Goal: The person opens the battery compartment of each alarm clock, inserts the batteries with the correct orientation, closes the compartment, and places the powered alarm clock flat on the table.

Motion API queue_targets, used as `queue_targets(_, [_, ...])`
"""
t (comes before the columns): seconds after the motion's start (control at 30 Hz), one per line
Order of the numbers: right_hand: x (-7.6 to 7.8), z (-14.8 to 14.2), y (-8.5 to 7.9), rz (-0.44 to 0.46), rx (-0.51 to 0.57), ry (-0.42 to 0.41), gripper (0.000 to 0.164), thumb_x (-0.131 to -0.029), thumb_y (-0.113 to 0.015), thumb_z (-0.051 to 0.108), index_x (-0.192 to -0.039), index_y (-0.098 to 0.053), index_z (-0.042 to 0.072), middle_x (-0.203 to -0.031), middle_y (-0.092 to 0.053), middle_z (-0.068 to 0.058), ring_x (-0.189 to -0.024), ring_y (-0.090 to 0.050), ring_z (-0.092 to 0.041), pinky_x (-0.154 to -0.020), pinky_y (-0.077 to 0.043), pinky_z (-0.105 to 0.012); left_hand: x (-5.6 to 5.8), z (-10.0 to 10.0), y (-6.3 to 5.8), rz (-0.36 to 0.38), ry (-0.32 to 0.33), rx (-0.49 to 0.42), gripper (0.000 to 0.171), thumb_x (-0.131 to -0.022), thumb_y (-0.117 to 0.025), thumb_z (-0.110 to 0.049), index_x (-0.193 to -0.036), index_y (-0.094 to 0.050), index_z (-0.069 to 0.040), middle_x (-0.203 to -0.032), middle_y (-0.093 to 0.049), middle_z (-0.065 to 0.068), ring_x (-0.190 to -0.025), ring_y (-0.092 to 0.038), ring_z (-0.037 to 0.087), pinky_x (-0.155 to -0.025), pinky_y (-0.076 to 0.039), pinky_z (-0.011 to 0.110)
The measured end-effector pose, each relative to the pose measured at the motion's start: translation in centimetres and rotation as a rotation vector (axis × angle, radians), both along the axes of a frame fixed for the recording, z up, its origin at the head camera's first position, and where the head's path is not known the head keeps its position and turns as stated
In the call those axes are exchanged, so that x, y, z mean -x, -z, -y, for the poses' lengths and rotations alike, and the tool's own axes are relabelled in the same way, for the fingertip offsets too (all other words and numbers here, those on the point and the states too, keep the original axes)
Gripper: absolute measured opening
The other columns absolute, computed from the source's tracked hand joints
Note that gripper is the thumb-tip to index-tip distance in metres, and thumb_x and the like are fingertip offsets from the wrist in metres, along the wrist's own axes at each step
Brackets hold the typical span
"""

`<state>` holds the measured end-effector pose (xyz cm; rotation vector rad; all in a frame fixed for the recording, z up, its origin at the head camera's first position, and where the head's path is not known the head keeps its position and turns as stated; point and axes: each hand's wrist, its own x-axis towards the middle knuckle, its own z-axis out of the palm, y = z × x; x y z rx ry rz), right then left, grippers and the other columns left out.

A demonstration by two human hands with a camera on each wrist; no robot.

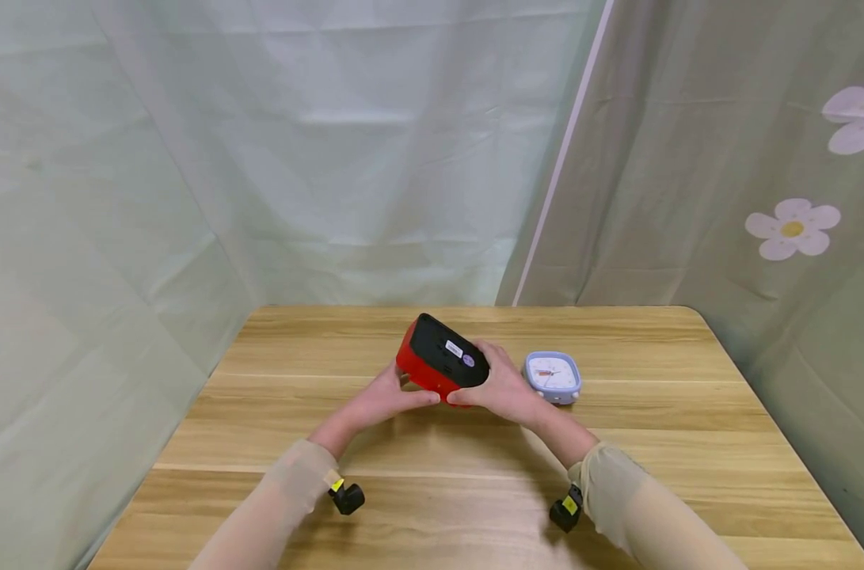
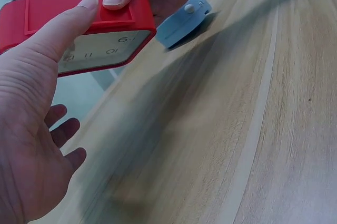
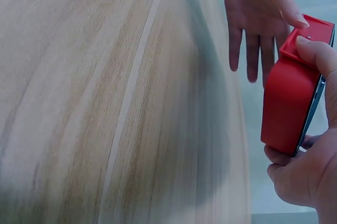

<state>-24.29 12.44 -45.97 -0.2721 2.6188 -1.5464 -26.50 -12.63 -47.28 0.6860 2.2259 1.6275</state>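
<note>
A red clock (image 1: pixel 424 372) with a black back is held tilted above the table by both hands. Its back, with a white label and a round purple sticker, shows in the head view; part of its numbered face shows in the left wrist view. My right hand (image 1: pixel 506 388) grips one end, its thumb on the red side panel (image 3: pixel 318 26). At the other end is my left hand (image 1: pixel 385 396), thumb tip on the same side close to the right thumb. Its index finger passes behind the case, while the other fingers hang below, clear of it.
A small light-blue clock (image 1: pixel 553 376) with a white face stands on the wooden table (image 1: pixel 296 451), just right of the right hand. Pale curtains (image 1: pixel 374 158) surround the table's back and sides. A small black camera hangs at each wrist.
</note>
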Motion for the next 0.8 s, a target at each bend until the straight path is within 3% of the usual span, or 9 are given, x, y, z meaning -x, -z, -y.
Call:
queue_targets(0.2, [-0.27,0.15,-0.12,0.029,0.025,-0.007,0.11,-0.066,-0.094,0.047,-0.157,-0.038,0.018,-0.151,-0.041,-0.007,-0.125,-0.047,-0.027,-0.102,-0.041,-0.048,-0.16,-0.08,-0.03,0.041,-0.034,0.003,0.077,-0.088,-0.083,-0.029,-0.152,-0.04,-0.027,-0.147,-0.049,-0.001,-0.136,-0.043,0.026,-0.111,-0.034,0.056])
queue_targets(0.47, [-0.49,0.38,-0.26,0.058,0.084,-0.019,0.101,-0.066,-0.094,0.046,-0.151,-0.045,0.024,-0.148,-0.044,-0.003,-0.128,-0.045,-0.026,-0.104,-0.04,-0.047,-0.35,0.03,-0.31,0.141,-0.02,-0.07,0.066,-0.089,-0.081,-0.023,-0.146,-0.048,-0.018,-0.14,-0.055,0.004,-0.129,-0.047,0.027,-0.106,-0.038,0.048])
queue_targets(0.8, [-0.68,0.35,-0.39,0.065,0.114,-0.074,0.093,-0.069,-0.093,0.045,-0.148,-0.047,0.026,-0.141,-0.046,-0.002,-0.123,-0.047,-0.024,-0.098,-0.043,-0.046,-0.44,0.0,-0.45,0.186,0.004,-0.093,0.068,-0.089,-0.08,-0.026,-0.146,-0.045,-0.014,-0.138,-0.057,0.007,-0.126,-0.049,0.028,-0.105,-0.039,0.046])
